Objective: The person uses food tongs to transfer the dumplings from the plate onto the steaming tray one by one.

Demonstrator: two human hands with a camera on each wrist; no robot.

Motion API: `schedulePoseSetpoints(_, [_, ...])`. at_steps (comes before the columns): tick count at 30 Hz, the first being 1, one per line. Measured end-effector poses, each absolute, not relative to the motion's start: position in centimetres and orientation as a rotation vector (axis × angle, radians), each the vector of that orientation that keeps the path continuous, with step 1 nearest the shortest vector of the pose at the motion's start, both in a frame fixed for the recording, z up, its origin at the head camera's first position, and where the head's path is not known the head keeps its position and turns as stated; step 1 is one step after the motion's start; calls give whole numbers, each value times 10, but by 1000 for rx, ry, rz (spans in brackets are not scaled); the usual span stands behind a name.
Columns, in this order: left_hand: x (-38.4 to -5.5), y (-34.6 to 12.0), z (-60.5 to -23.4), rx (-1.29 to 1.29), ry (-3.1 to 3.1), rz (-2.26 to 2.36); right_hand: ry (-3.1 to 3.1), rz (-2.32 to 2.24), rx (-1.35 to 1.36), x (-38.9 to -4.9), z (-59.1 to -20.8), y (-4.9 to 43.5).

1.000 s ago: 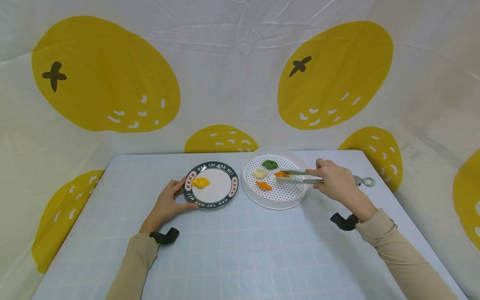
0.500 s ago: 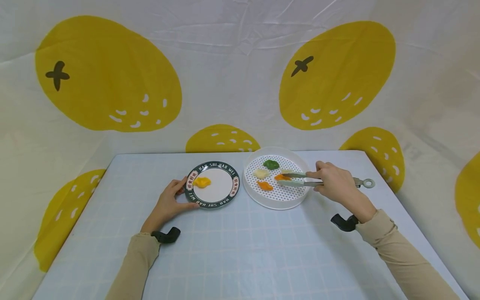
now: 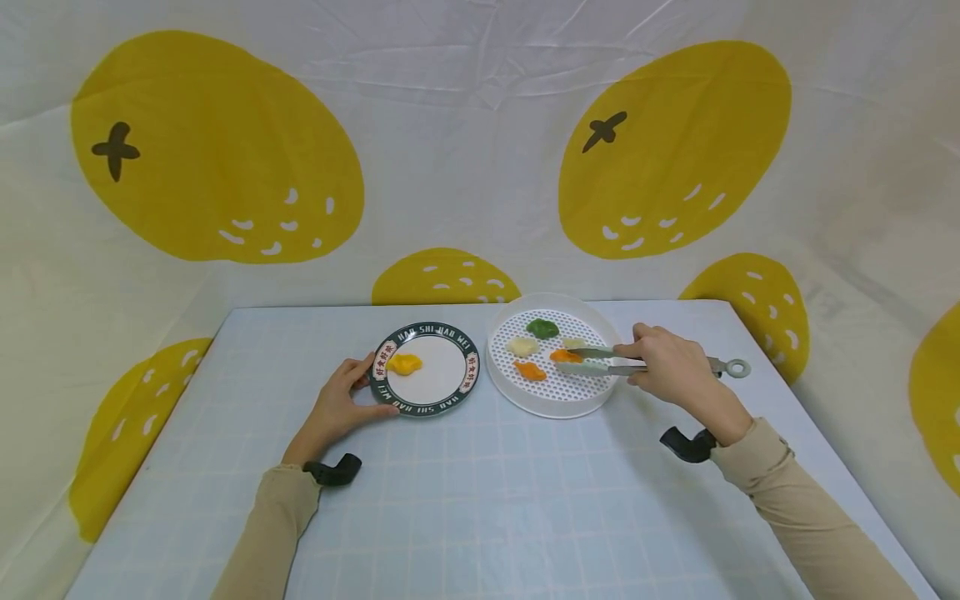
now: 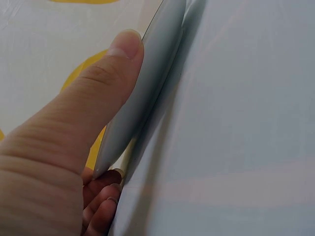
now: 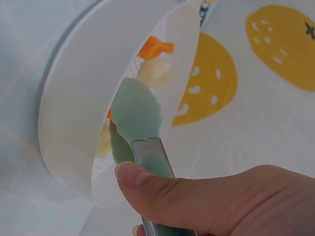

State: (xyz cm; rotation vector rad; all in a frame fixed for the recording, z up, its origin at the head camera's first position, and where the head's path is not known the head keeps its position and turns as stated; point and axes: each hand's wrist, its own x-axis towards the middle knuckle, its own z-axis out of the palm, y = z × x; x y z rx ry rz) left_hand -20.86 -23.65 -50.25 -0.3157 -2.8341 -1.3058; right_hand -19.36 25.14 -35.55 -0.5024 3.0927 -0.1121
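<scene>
My left hand (image 3: 341, 412) holds the left rim of a round plate (image 3: 442, 379) with a dark lettered border; its thumb (image 4: 110, 73) lies along the rim and the fingertips are at the plate's edge. On that plate lies a yellow dumpling-shaped piece (image 3: 404, 364). With my right hand (image 3: 671, 362) I grip metal tongs (image 3: 626, 369) with pale green tips. The tips are parted inside a white perforated steamer tray (image 3: 551, 408), on either side of an orange dumpling-shaped piece (image 3: 564, 356); contact is unclear.
Also in the tray are a green piece (image 3: 542, 329), a pale piece (image 3: 522, 347), another pale one (image 3: 573, 342) partly behind the tongs, and a second orange piece (image 3: 531, 372). The tray's raised wall surrounds them. A patterned curtain (image 3: 465, 183) hangs behind the table (image 3: 450, 517).
The tongs' tips have spread apart and shifted slightly nearer the person around the orange piece. More of the pale piece behind them shows. My left hand stays on the plate.
</scene>
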Motion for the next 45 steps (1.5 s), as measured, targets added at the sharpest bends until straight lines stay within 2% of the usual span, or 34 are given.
schedulePoseSetpoints(13, [-209,-236,-502,-339,-2800,-1330,3124,-163,-504,-194,-344,255])
schedulePoseSetpoints(24, [-208,-236,-502,-330,-2805,-1328,3179,-307,-550,-194,-335,240])
schedulePoseSetpoints(45, [-208,-237,-502,-319,-2809,-1353,3185,-615,-738,-205,-348,157])
